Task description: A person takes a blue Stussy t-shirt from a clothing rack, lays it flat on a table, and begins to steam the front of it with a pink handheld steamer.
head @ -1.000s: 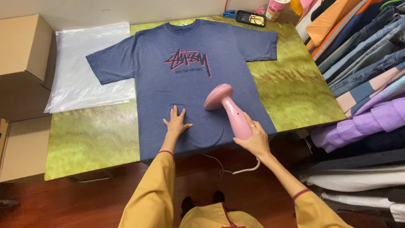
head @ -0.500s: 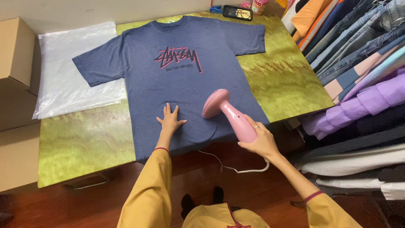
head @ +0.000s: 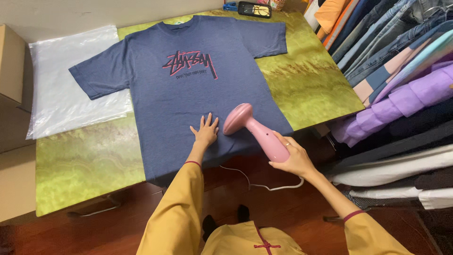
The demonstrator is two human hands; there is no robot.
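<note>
Nearest to the camera, at the bottom of the frame, two yellow sleeves are reaching up from the person's body. Just above them, right of centre, the right hand (head: pixel 292 158) is wrapping its fingers (head: pixel 282 140) tightly around the handle of a pink handheld steamer (head: pixel 255 128), whose rounded head is tilting up and left and pressing on the lower part of a blue T-shirt (head: pixel 184 89); a white cord (head: pixel 264 185) is trailing from the handle down over the dark wooden floor (head: pixel 94 236). Immediately left of the steamer head, the left hand (head: pixel 206 132) is lying flat on the shirt with its fingers spread open, gripping nothing. The shirt is lying face up in the middle of the frame on a green marbled worktop (head: pixel 85 165), its hem hanging over the near edge and its collar pointing to the top of the frame. A clear plastic bag (head: pixel 66 80) is lying in the upper left, partly under the shirt's sleeve, with cardboard boxes (head: pixel 12 66) at the left edge. Along the right side, stacked folded clothes (head: pixel 401 85) are filling the frame. Farthest away, at the top centre, a dark phone-like device (head: pixel 255 9) is resting on the worktop.
</note>
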